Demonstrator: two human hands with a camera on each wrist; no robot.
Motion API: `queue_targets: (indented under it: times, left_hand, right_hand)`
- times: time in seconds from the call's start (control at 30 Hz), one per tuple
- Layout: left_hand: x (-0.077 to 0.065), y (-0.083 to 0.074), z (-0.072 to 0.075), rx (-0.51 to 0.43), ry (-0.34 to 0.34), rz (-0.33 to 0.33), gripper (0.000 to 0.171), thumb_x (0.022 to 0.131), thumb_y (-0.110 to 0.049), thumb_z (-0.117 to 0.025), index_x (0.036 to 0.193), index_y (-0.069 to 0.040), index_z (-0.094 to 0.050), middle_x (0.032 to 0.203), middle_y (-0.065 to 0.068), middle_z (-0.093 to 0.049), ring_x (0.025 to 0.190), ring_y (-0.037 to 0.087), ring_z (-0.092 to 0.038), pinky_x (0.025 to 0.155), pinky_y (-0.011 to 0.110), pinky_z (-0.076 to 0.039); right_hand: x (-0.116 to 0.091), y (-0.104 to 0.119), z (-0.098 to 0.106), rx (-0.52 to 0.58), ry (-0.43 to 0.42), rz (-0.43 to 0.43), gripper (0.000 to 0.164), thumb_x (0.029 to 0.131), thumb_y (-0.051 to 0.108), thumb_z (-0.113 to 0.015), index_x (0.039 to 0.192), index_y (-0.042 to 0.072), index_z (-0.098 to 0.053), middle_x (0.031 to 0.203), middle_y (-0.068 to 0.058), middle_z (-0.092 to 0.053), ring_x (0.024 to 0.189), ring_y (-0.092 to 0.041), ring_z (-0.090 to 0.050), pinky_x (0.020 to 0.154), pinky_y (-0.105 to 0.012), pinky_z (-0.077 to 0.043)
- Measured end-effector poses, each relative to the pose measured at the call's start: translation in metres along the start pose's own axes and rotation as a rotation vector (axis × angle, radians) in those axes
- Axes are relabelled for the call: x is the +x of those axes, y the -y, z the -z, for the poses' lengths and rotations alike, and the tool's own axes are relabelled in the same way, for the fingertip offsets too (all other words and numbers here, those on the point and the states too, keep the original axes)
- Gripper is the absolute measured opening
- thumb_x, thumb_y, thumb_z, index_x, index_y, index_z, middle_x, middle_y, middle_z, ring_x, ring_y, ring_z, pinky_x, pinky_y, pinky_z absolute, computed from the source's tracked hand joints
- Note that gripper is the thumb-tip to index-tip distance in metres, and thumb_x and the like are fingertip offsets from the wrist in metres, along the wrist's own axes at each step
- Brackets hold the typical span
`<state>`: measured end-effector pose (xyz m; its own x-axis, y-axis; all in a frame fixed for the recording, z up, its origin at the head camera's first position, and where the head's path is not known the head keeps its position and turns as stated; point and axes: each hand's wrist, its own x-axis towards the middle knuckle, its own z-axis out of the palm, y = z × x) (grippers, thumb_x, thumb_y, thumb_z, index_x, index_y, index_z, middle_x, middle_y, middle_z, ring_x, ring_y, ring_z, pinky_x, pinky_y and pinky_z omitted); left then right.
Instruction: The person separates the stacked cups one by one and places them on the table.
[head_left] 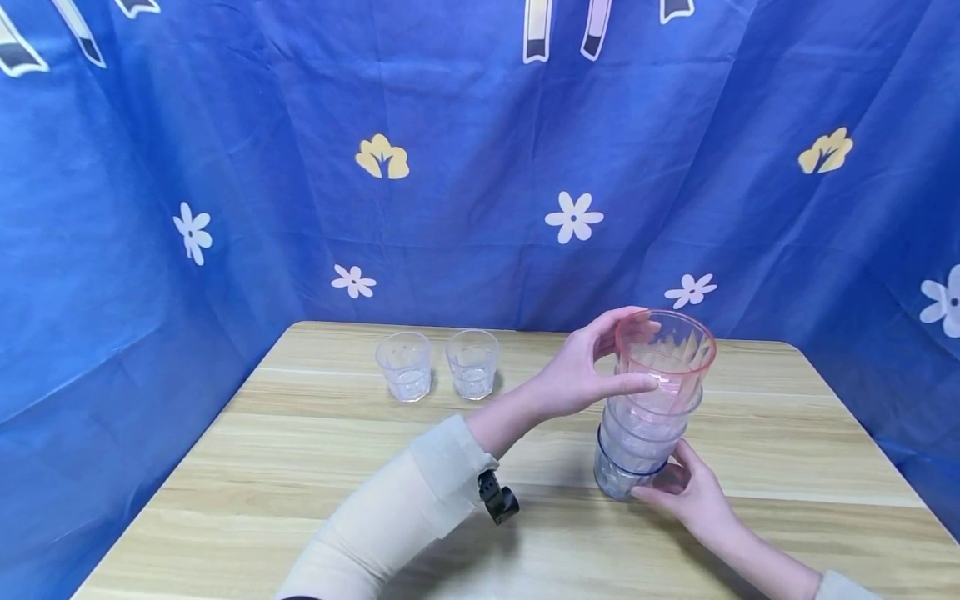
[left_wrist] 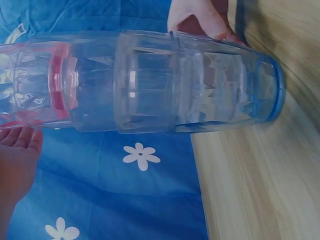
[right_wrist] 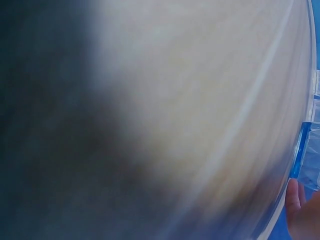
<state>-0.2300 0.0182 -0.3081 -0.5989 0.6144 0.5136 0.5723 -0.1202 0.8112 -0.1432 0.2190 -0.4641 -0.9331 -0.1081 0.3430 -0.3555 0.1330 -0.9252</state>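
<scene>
"Both hands are busy; which do we see nearest?"

"We see the right hand [head_left: 697, 496] low down, its grip curved round the blue-rimmed cup [head_left: 615, 480] at the foot of the stack of cups [head_left: 647, 437]."

"Where do we find that stack, and how does it point?"

"Right of centre on the surface [head_left: 315, 458], long axis close to vertical, mouths up, narrow bases down. From the head we see its top lean rightward; from the left wrist we see the axis run sideways across the view, pink end left, blue end right."

"What tops it?"

"The pink-rimmed cup [head_left: 678, 354], with clear cups [head_left: 654, 417] beneath. We see the left hand [head_left: 581, 375] there, thumb on the near side and fingers beyond: its grip holds that cup."

"And farther off?"

"We see one clear glass [head_left: 405, 367] and a second glass [head_left: 474, 367], side by side, apart, mouths up, near the far edge. Behind hangs a blue cloth [head_left: 450, 242] with white flowers."
</scene>
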Motion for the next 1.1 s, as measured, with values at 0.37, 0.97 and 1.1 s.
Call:
queue_targets:
  times: [0.37, 0.97, 1.1]
  left_hand:
    - [0.006, -0.012, 0.011, -0.148, -0.112, -0.063, 0.066, 0.080, 0.013, -0.070, 0.139, 0.006, -0.040, 0.134, 0.024, -0.053, 0.121, 0.020, -0.054, 0.101, 0.033, -0.045]
    - [-0.027, 0.036, 0.060, 0.027, -0.412, 0.111, 0.073, 0.080, 0.001, -0.077, 0.142, -0.002, -0.038, 0.141, 0.014, -0.050, 0.132, 0.023, -0.044, 0.106, 0.041, -0.039]
    - [-0.042, 0.058, 0.057, 0.029, -0.418, 0.181, 0.075, 0.079, 0.000, -0.078, 0.142, -0.002, -0.037, 0.143, 0.014, -0.048, 0.134, 0.026, -0.041, 0.108, 0.040, -0.037]
  right_hand:
    - [0.000, 0.001, 0.000, -0.025, -0.006, -0.020, 0.072, 0.070, -0.018, -0.075, 0.124, 0.024, -0.051, 0.108, 0.012, -0.063, 0.088, -0.010, -0.066, 0.073, -0.024, -0.056]
    - [0.000, 0.005, 0.000, -0.092, -0.050, -0.101, 0.070, 0.070, -0.014, -0.078, 0.130, -0.010, -0.043, 0.113, -0.006, -0.062, 0.092, -0.007, -0.065, 0.074, -0.027, -0.057]
    - [-0.001, 0.003, 0.001, -0.088, -0.041, -0.086, 0.069, 0.070, -0.014, -0.077, 0.130, -0.008, -0.044, 0.111, 0.010, -0.063, 0.093, -0.007, -0.065, 0.075, -0.027, -0.056]
